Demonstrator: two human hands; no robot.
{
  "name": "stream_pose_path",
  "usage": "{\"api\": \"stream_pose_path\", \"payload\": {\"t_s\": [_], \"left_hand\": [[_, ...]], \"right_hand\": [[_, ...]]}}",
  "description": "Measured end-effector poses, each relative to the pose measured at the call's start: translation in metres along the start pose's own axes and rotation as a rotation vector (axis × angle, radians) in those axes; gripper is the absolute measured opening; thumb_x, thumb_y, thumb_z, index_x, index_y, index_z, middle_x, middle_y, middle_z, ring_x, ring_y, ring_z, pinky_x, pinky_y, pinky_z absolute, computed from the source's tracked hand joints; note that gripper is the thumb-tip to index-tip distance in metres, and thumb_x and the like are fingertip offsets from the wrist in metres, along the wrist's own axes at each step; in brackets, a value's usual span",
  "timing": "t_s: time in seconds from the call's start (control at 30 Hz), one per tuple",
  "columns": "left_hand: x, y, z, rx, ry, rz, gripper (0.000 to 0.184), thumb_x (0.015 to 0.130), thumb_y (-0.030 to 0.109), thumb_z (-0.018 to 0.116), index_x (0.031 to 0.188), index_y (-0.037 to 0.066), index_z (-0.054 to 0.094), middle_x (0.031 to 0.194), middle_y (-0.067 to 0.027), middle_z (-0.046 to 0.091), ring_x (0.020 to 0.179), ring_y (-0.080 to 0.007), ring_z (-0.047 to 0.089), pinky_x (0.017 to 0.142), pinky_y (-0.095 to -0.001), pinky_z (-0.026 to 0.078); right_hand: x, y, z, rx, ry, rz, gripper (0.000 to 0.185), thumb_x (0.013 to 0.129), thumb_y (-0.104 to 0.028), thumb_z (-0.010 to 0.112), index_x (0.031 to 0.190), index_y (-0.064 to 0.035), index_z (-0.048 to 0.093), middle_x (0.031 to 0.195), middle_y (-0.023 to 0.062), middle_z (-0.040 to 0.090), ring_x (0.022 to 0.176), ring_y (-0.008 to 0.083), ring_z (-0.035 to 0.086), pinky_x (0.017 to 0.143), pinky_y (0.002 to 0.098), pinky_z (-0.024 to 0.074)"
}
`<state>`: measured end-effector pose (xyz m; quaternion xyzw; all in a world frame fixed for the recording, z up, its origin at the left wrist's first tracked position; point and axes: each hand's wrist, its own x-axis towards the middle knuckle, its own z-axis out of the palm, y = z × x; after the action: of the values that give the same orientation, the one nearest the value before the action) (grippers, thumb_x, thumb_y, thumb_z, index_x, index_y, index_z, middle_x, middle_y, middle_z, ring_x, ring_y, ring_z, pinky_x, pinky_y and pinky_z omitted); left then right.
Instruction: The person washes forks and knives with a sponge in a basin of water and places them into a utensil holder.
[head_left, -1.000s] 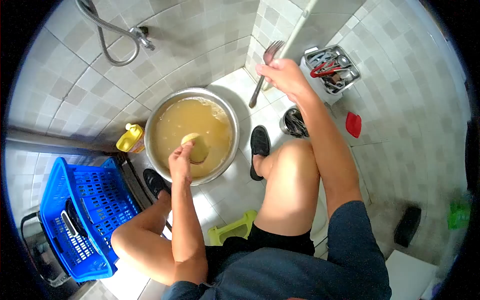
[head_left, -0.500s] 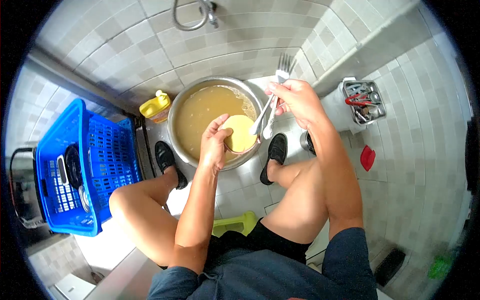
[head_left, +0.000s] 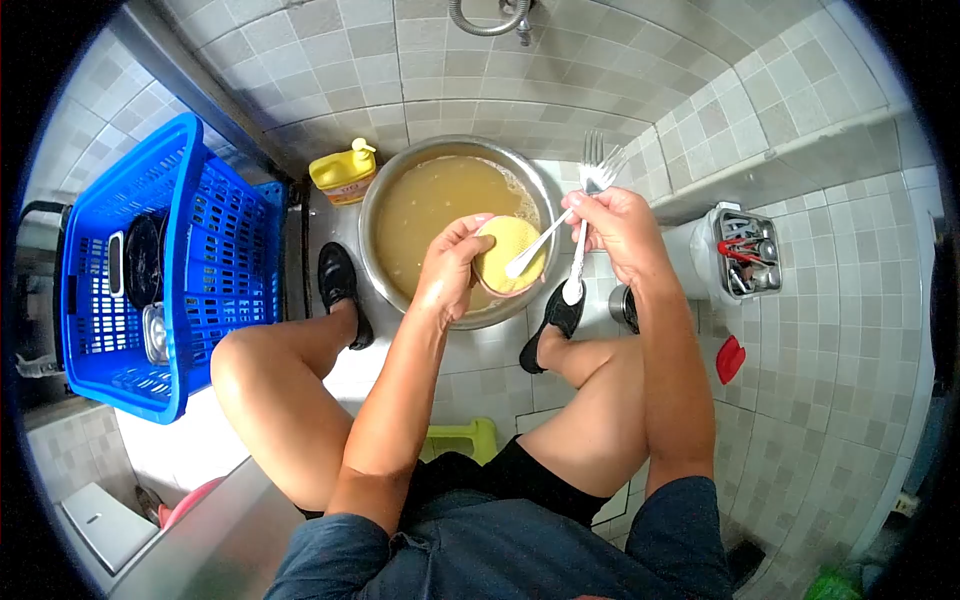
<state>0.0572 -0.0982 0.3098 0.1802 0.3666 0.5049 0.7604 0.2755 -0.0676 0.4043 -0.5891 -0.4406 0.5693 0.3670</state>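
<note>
My left hand (head_left: 450,268) is closed around a yellow, round-edged sponge (head_left: 508,240), held over the right part of a big metal basin (head_left: 368,235) of cloudy brownish water (head_left: 430,215). To its right, my right hand (head_left: 622,235) pinches a pair of forks (head_left: 598,172) by their necks. Their tines point up and away from me, and the handles spread downward. One handle's end lies across the sponge's face; the other hangs apart from it, above my right shoe (head_left: 562,312).
At left stands a blue plastic basket (head_left: 190,290) with a dark pan and other items inside. A yellow bottle (head_left: 343,173) is by the wall. Right, a metal container (head_left: 765,290) holds utensils, above a red object (head_left: 730,358) on the floor. A hose (head_left: 490,28) hangs ahead.
The view has shifted, so the basin and basket sit differently in frame. Both hands keep their holds; the fork handles have spread wider apart, one now lying over the sponge's middle.
</note>
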Motion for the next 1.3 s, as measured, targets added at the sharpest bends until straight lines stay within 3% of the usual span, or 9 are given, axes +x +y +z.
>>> {"api": "stream_pose_path", "payload": {"t_s": [0.17, 0.37, 0.43, 0.5, 0.53, 0.57, 0.83, 1.03, 1.3], "left_hand": [[-0.002, 0.007, -0.001, -0.118, -0.131, -0.162, 0.034, 0.098, 0.025, 0.05, 0.12, 0.001, 0.059, 0.116, -0.0122, 0.066, 0.104, -0.0231, 0.066, 0.097, -0.0395, 0.051], [0.003, -0.004, -0.008, -0.412, -0.38, -0.363, 0.045, 0.098, 0.036, 0.048, 0.124, 0.0, 0.056, 0.12, -0.0149, 0.066, 0.108, -0.0283, 0.065, 0.1, -0.0416, 0.049], [-0.006, 0.004, 0.002, -0.449, -0.353, -0.39, 0.044, 0.099, 0.036, 0.047, 0.124, 0.001, 0.055, 0.117, -0.0154, 0.066, 0.103, -0.0309, 0.066, 0.09, -0.0456, 0.053], [-0.007, 0.006, -0.001, -0.504, -0.52, -0.458, 0.04, 0.1, 0.034, 0.046, 0.123, 0.002, 0.055, 0.115, -0.0172, 0.065, 0.092, -0.0286, 0.067, 0.066, -0.0403, 0.057], [-0.005, 0.007, -0.003, -0.637, -0.36, -0.606, 0.036, 0.099, 0.03, 0.048, 0.123, 0.004, 0.055, 0.108, -0.0153, 0.065, 0.077, -0.0223, 0.063, 0.046, -0.0281, 0.048], [0.006, -0.009, -0.023, -0.497, -0.599, -0.428, 0.037, 0.097, 0.026, 0.052, 0.125, 0.003, 0.054, 0.099, -0.0163, 0.06, 0.066, -0.0175, 0.056, 0.041, -0.0219, 0.041], [0.001, -0.003, -0.025, -0.854, -0.63, -0.614, 0.039, 0.092, 0.02, 0.055, 0.125, 0.0, 0.053, 0.09, -0.0155, 0.049, 0.058, -0.0152, 0.045, 0.039, -0.0241, 0.036], [0.02, -0.006, -0.069, -0.694, -0.371, -0.469, 0.029, 0.094, 0.024, 0.052, 0.114, 0.003, 0.057, 0.086, -0.0114, 0.051, 0.061, -0.0156, 0.045, 0.044, -0.0248, 0.038], [0.03, -0.027, -0.077, -0.486, -0.157, -0.373, 0.03, 0.099, 0.025, 0.042, 0.113, 0.004, 0.057, 0.087, -0.0129, 0.06, 0.06, -0.0187, 0.051, 0.045, -0.0276, 0.043]], "right_hand": [[0.005, 0.0, 0.008, -0.018, -0.047, -0.012, 0.023, 0.092, -0.019, 0.068, 0.094, 0.004, 0.068, 0.081, 0.0085, 0.069, 0.066, 0.0111, 0.061, 0.058, 0.0255, 0.0458], [0.008, 0.001, 0.012, -0.024, -0.114, 0.008, 0.024, 0.096, -0.02, 0.065, 0.099, 0.0041, 0.067, 0.086, 0.0077, 0.068, 0.07, 0.0116, 0.061, 0.065, 0.0257, 0.0463], [0.01, 0.003, 0.01, 0.013, -0.171, 0.006, 0.022, 0.097, -0.018, 0.063, 0.099, 0.004, 0.066, 0.087, 0.0079, 0.067, 0.073, 0.0128, 0.061, 0.067, 0.026, 0.0471], [0.012, 0.006, 0.007, 0.051, -0.228, 0.005, 0.02, 0.099, -0.016, 0.061, 0.099, 0.004, 0.064, 0.088, 0.008, 0.065, 0.075, 0.014, 0.06, 0.069, 0.0263, 0.0478], [0.013, 0.007, 0.005, 0.078, -0.307, -0.013, 0.019, 0.1, -0.015, 0.06, 0.099, 0.0037, 0.064, 0.089, 0.0079, 0.064, 0.076, 0.0147, 0.06, 0.07, 0.0271, 0.0481], [0.014, 0.008, 0.002, 0.106, -0.384, -0.03, 0.018, 0.1, -0.014, 0.058, 0.1, 0.0033, 0.064, 0.09, 0.0077, 0.063, 0.076, 0.0154, 0.06, 0.071, 0.0278, 0.0483], [0.01, -0.003, -0.017, 0.002, -0.487, -0.276, 0.02, 0.099, -0.015, 0.054, 0.097, 0.0007, 0.067, 0.08, 0.0069, 0.065, 0.069, 0.0117, 0.059, 0.062, 0.0252, 0.0433], [0.012, -0.005, -0.048, 0.286, -0.241, -0.216, 0.019, 0.1, -0.015, 0.056, 0.102, 0.0023, 0.064, 0.086, 0.0073, 0.064, 0.073, 0.0163, 0.063, 0.066, 0.0317, 0.0516], [0.023, 0.006, -0.055, 0.085, 0.089, -0.057, 0.026, 0.094, -0.022, 0.065, 0.1, 0.0023, 0.069, 0.088, 0.0063, 0.068, 0.073, 0.0101, 0.056, 0.07, 0.0269, 0.0458]]}}
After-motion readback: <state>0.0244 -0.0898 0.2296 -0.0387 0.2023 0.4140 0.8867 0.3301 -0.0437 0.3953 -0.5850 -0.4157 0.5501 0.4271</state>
